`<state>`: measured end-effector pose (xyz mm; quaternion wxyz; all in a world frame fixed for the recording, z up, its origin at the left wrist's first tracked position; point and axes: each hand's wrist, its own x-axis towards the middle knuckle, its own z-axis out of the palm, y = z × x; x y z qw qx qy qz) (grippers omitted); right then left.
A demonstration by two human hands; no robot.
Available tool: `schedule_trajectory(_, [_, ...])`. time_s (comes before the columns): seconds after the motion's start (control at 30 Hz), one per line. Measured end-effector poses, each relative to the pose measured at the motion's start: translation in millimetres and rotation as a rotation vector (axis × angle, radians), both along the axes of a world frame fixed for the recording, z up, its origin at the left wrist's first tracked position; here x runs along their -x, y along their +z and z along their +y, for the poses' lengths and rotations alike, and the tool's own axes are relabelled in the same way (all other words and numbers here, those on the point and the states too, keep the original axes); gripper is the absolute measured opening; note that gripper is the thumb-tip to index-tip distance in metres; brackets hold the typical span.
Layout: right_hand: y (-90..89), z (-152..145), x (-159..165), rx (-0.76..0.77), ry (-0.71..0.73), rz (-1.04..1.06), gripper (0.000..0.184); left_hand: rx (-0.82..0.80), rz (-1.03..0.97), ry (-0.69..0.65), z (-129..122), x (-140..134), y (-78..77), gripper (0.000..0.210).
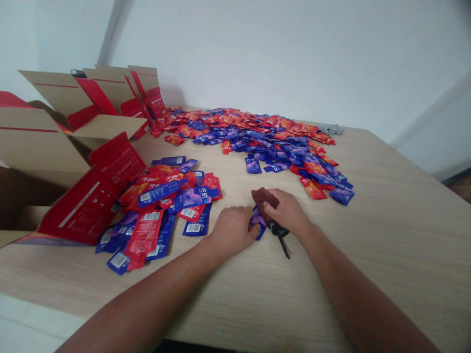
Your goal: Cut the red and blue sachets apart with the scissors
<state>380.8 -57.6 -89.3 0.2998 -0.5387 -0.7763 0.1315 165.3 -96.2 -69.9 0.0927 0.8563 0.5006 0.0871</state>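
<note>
My left hand (235,228) lies low on the table, its fingers curled onto a blue and purple sachet (259,230). Part of that sachet is hidden by both hands. Gripped in my right hand (289,211) is a dark brown, flat-looking object (262,197) with a black part and a thin black stem (283,245) sticking out toward me; its exact kind cannot be made out. The brown object is over the sachet; whether they touch I cannot tell. Left of my left hand is a loose heap of red and blue sachets (191,197), several with white barcode labels.
A long pile of red and blue sachets (239,132) spreads along the table's back by the white wall. Open red cardboard boxes (84,206) with raised flaps stand at the left. A grey crumpled item (333,130) lies at the pile's far right end on the wooden table (397,220).
</note>
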Motion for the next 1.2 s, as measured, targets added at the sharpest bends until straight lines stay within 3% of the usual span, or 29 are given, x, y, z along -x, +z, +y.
schedule_trajectory(0.1, [0.3, -2, -1, -0.006, 0.02, 0.019, 0.031, -0.013, -0.002, 0.008, 0, 0, -0.3, 0.023])
schedule_trajectory(0.23, [2.5, -9, 3, 0.011, 0.209, 0.082, 0.032, 0.002, -0.024, 0.008, 1, 1, -1.3, 0.023])
schedule_trajectory(0.33, [3.9, -12, 6, 0.038, 0.262, 0.084, 0.032, 0.004, -0.048, 0.0, 1, 1, -2.6, 0.025])
schedule_trajectory(0.73, [0.0, 0, -1, 0.066, 0.008, 0.047, 0.025, -0.007, -0.017, 0.014, 1, 0, -0.2, 0.023])
schedule_trajectory(1.2, [-3.2, 6, -6, 0.077, -0.156, -0.017, 0.015, 0.018, -0.003, 0.018, 1, -1, 0.3, 0.024])
